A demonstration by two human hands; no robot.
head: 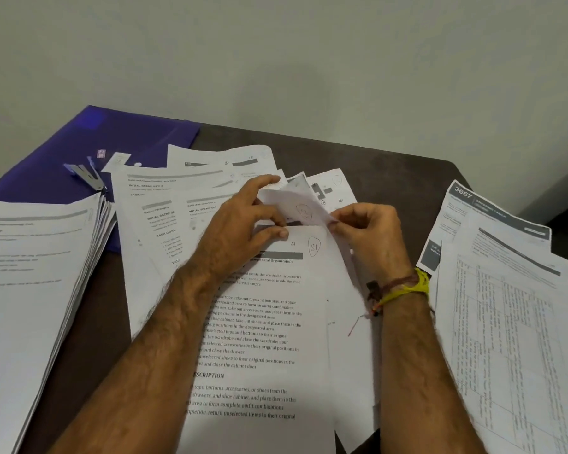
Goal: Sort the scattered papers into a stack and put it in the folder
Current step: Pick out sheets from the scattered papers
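Both hands lifted a bent sheet among loose papers.
The left hand (243,217) and right hand (368,231) pinched the sheet (295,204) between them; it could crease. The stack (36,273) lay left, the folder (89,149) beyond it.

Both forearms are bare and hairy with no sleeves in view, and the right wrist wears a yellow band (410,288) beside a knotted reddish-brown thread bracelet (395,283) with a loose red strand hanging off.
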